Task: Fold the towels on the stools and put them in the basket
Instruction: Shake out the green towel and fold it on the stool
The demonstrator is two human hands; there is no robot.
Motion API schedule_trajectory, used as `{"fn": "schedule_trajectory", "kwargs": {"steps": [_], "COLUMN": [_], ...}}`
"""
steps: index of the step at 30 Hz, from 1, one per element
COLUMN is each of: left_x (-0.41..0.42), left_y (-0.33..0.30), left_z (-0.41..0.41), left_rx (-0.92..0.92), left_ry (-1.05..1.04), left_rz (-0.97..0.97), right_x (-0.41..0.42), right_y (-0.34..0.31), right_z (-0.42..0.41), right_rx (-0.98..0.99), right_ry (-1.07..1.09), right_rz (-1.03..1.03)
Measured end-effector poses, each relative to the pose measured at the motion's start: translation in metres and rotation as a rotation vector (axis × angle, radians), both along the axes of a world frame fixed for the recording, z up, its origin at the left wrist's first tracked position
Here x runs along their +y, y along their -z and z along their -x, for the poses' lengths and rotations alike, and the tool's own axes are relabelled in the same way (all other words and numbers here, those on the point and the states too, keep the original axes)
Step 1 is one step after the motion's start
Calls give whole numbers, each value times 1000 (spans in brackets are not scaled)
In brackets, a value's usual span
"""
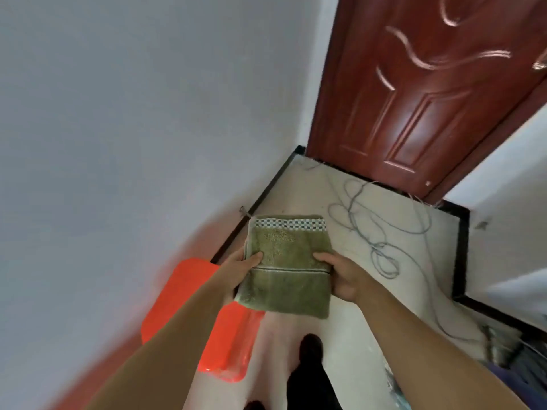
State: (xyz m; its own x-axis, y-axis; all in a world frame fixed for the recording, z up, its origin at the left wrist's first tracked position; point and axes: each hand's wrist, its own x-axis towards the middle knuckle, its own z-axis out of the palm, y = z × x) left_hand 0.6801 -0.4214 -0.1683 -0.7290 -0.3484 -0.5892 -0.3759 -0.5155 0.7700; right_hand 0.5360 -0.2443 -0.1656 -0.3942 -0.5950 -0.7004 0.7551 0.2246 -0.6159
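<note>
Olive-green towel (288,270) with blue-white checkered band, orange stool (189,291), red-brown door (429,93)

A dark red panelled door (426,93) fills the upper right of the frame, with a pale grey wall (124,113) across the left. A loose grey cable (381,232) coils over the light floor (305,184) in the centre right. Black skirting (461,250) edges that floor. A black shoe (310,347) shows at bottom centre.
</note>
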Motion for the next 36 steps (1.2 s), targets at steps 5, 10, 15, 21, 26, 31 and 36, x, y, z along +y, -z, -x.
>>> {"fn": "schedule_trajectory", "kwargs": {"steps": [5,10,15,21,26,31,36], "left_x": [110,233,378,567,703,819,887], "left_y": [-34,-50,-49,-43,-42,-2,76], "left_z": [77,135,171,196,204,193,175], "left_rx": [25,60,47,46,90,4,-200], "left_ry": [392,695,894,1114,1345,1651,1895], "left_rz": [61,96,133,91,87,135,274], "right_x": [150,285,420,588,695,765,789], "right_y": [-28,-38,-32,-34,-32,4,83], "right_z": [8,3,-13,-39,-80,-131,-162], "right_rx": [34,19,8,38,56,-35,-235], "right_ry": [354,636,863,1142,1394,1643,1768], "right_rz": [34,15,56,-23,-59,-195,-469]}}
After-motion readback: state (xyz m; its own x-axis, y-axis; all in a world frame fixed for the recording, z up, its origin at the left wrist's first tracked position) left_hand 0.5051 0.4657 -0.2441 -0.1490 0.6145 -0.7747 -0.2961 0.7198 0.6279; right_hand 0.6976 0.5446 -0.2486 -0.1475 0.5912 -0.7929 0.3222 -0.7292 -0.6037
